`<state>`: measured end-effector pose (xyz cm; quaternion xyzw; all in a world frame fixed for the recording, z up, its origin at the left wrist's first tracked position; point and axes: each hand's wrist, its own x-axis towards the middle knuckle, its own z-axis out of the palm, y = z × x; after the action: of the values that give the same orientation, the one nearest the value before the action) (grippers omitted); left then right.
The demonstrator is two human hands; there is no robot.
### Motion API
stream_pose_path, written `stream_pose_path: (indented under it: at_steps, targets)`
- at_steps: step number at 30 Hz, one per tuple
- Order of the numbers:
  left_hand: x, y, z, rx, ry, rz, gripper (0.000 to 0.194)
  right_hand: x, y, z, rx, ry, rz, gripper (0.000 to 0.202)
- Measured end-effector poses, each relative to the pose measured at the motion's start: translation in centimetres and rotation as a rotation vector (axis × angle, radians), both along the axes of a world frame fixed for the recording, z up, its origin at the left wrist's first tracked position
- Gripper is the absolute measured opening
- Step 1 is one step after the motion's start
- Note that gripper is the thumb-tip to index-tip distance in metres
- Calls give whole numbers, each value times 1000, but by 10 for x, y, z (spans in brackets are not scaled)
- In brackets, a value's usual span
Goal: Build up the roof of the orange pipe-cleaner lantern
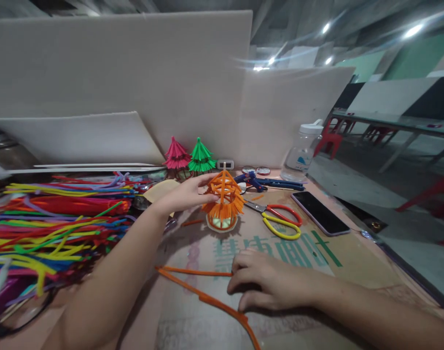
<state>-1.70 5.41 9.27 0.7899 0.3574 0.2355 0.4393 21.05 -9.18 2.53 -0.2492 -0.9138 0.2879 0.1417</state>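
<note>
My left hand holds an orange pipe-cleaner frame by its left side, thumb and fingers closed on it. The frame has a pointed top and a fringed lower tier, and stands upright on a pale round base. Nearer me, my right hand rests low over the table with curled fingers. One end of a bent orange pipe cleaner runs to its fingertips; whether they pinch it is hidden. The strip's other arm passes under or beside the thumb toward the front edge.
Scissors and a phone lie right of the frame, with a blue glue gun behind. Pipe cleaners cover the left side. Pink and green trees stand at the back, a bottle at back right.
</note>
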Motion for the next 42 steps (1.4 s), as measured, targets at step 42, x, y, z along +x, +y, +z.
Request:
stream_pose_path:
  at_steps: [42]
  targets:
    - [20,-5,12,51,-226,193,44,-18,4,-55,629,-37,-169,23]
